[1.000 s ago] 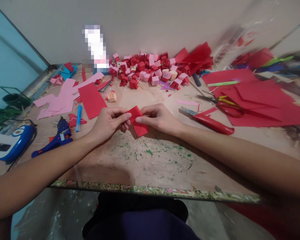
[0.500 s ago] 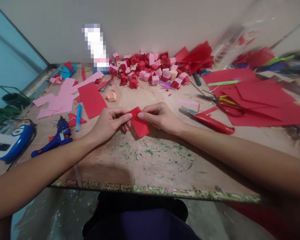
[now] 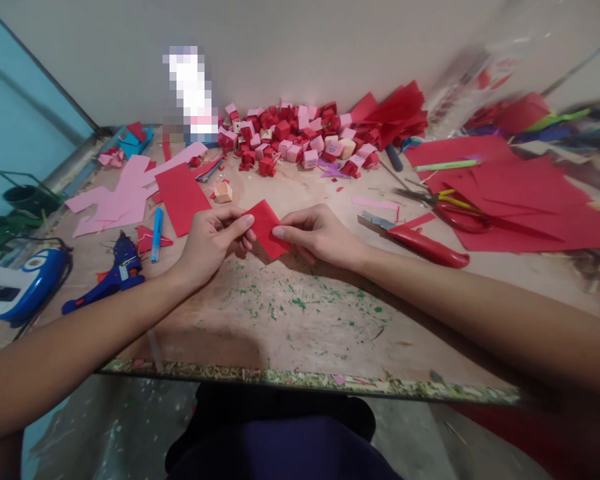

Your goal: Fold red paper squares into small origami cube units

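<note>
A small piece of red paper (image 3: pixel 266 228) is held tilted a little above the wooden table (image 3: pixel 300 333). My left hand (image 3: pixel 215 237) pinches its left edge between thumb and fingers. On the opposite edge, my right hand (image 3: pixel 320 233) grips it the same way, thumb on top. Left of my left hand lies a larger red paper sheet (image 3: pixel 184 200), and just beyond the hands sits a small peach paper shape (image 3: pixel 223 193). A red-handled knife (image 3: pixel 420 245) rests to the right of my right hand.
Many red and pink paper cubes (image 3: pixel 295 137) are heaped by the wall. Scissors (image 3: pixel 450 203) lie on red sheets (image 3: pixel 530 200) at right. A blue glue gun (image 3: pixel 120 270), a blue marker (image 3: pixel 157 235) and pink paper (image 3: pixel 120 200) are at left. Green scraps (image 3: pixel 300 303) dot the near tabletop.
The small red paper has shifted slightly up and left and turned in my fingers. Both hands still hold it; my left hand has moved a little to the left.
</note>
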`<state>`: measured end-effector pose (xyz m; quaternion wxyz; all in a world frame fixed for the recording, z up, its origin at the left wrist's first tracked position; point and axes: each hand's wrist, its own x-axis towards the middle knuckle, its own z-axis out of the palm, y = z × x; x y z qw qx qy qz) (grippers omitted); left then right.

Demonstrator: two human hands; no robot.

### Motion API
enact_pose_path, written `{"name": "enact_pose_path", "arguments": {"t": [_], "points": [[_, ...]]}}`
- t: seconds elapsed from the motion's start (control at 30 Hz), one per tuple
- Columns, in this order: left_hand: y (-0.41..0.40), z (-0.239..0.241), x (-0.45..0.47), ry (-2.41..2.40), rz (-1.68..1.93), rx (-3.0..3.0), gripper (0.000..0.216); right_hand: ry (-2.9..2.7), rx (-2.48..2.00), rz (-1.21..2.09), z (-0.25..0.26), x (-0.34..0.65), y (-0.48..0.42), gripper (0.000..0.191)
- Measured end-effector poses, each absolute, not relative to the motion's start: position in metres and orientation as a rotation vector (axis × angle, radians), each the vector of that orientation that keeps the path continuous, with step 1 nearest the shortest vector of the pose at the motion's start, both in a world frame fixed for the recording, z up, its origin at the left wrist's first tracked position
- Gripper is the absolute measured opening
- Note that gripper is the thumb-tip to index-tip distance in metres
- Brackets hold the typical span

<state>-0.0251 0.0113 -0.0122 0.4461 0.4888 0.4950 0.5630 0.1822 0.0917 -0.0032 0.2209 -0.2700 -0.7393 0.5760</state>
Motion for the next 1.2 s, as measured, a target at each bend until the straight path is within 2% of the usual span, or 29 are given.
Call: {"name": "enact_pose_path", "arguments": {"t": [0.23,0.43,1.0,1.2], "points": [[0.0125,-0.0139,-0.0258,1.257,1.396,1.211,0.019,-2.051,-0.756,1.575,-0.0043,0.1806,0.0925,0.033],[0.0158,-0.0132,-0.0277,1.258,1.454,1.189,0.018,-2.05,-0.796,1.607,-0.0001,0.1806,0.0898,0.026],[0.0157,-0.0119,-0.0268,1.283,1.442,1.176,0.021,-2.05,-0.818,1.578,-0.0029,0.1813,0.0921,0.032],[0.016,-0.0148,-0.0264,1.245,1.24,1.219,0.028,-2.0,-0.777,1.543,-0.0019,0.1796,0.0905,0.034]]}}
